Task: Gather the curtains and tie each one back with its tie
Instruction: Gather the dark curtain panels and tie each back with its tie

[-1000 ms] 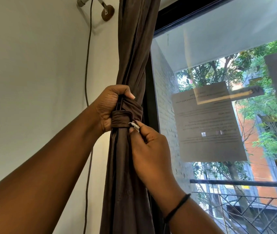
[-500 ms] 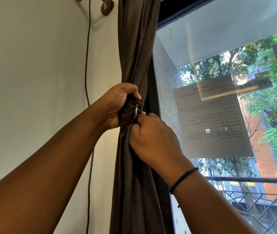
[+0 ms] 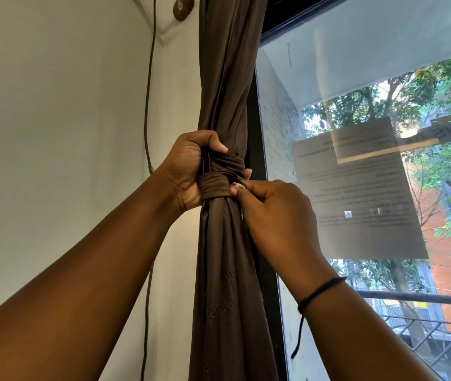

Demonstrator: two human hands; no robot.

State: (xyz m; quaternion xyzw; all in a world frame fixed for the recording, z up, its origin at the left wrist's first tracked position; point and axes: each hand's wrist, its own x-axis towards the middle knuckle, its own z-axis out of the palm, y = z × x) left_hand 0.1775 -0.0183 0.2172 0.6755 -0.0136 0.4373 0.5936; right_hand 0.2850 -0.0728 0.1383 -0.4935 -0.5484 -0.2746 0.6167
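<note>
White wall (image 3: pixel 54 105) fills the 9 o'clock side, big glass window (image 3: pixel 356 64) the 3 o'clock side, black window frame (image 3: pixel 257 133) running vertical between them; brown curtain (image 3: pixel 227 78) hangs gathered into a narrow bundle right at the frame, top to bottom of view at 12 to 6 o'clock. Brown fabric tie (image 3: pixel 214 185) wrapped around the bundle about mid-frame, cinching it, folds bunched just above the band. Left hand (image 3: pixel 188 169) comes in from 8 o'clock, fingers curled round the curtain at the tie, thumb over the top of the bunched folds, fingertips (image 3: pixel 247 174) showing at the far side of the bundle. Right hand (image 3: pixel 271 207) comes in from 5 o'clock, fingers curled, thumb and forefinger pinching a small pale bit at the tie's 3 o'clock end; cannot tell what that bit is. Black cord bracelet (image 3: pixel 320 291) on the right wrist, loose end dangling toward 6 o'clock. Thin dark cable (image 3: pixel 147 105) runs down the wall at 10 to 7 o'clock, wooden rod bracket (image 3: pixel 181 8) at 11 o'clock top edge. Printed paper notice (image 3: pixel 356 193) stuck on the glass at 3 o'clock, text reversed. Outside: green trees (image 3: pixel 425 92), orange brick building (image 3: pixel 444 243), metal balcony railing (image 3: pixel 411 298) at 4 o'clock
</note>
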